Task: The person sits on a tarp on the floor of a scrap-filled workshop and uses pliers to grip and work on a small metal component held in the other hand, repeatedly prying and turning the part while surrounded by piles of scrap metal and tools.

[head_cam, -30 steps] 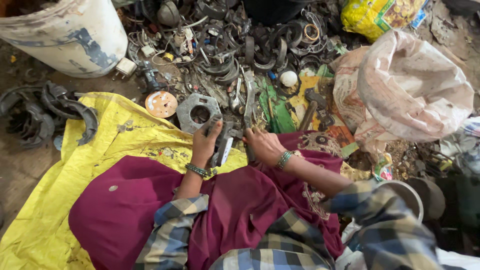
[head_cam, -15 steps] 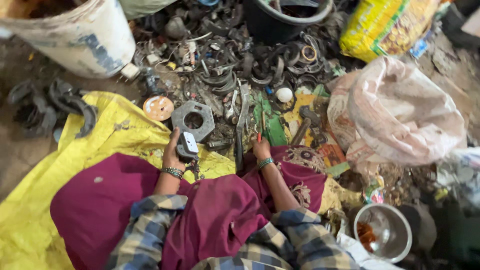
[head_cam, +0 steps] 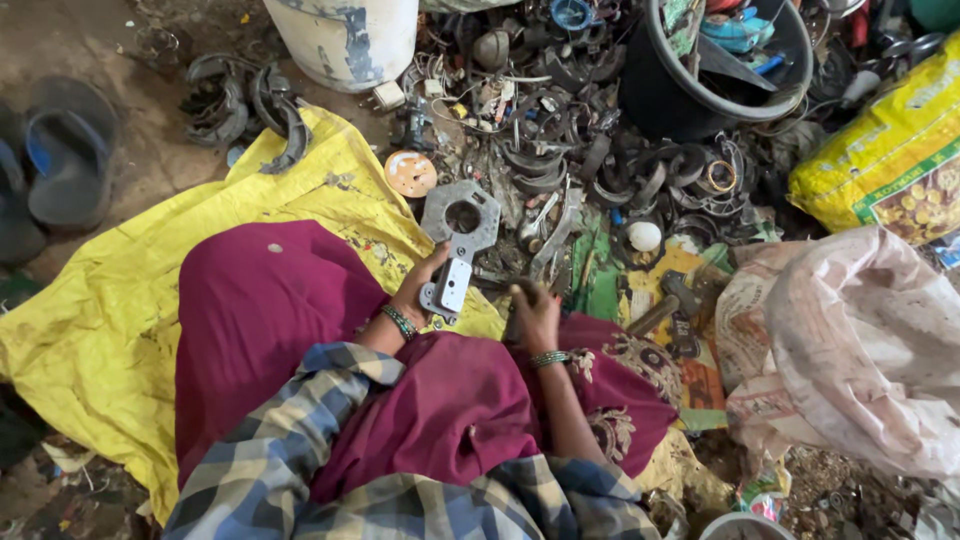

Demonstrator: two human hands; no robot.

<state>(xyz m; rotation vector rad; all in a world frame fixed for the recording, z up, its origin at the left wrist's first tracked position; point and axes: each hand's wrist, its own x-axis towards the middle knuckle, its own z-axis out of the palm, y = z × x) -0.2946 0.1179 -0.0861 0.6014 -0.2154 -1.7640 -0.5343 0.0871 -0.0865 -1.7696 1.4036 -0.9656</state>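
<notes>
The left hand (head_cam: 418,293) is closed on a small grey metal bracket (head_cam: 447,287), long axis pointing away toward the flat plate with a round hole (head_cam: 460,214); the right hand (head_cam: 537,316), just beside it, grips a dark tool (head_cam: 512,318).

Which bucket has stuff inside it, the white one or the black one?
The black bucket, top right, holds blue and dark scraps. The white bucket shows only its outside.

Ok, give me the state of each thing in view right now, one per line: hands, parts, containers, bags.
left hand: closed around a small grey metal bracket
right hand: gripping a dark tool, hidden in the fist
grey metal plate with round hole: lying flat on the scrap
orange disc: flat on the ground
black bucket: upright, filled with scrap
white drum: upright
pale plastic sack: bulging, slumped
yellow cloth: spread out, dirty
</notes>
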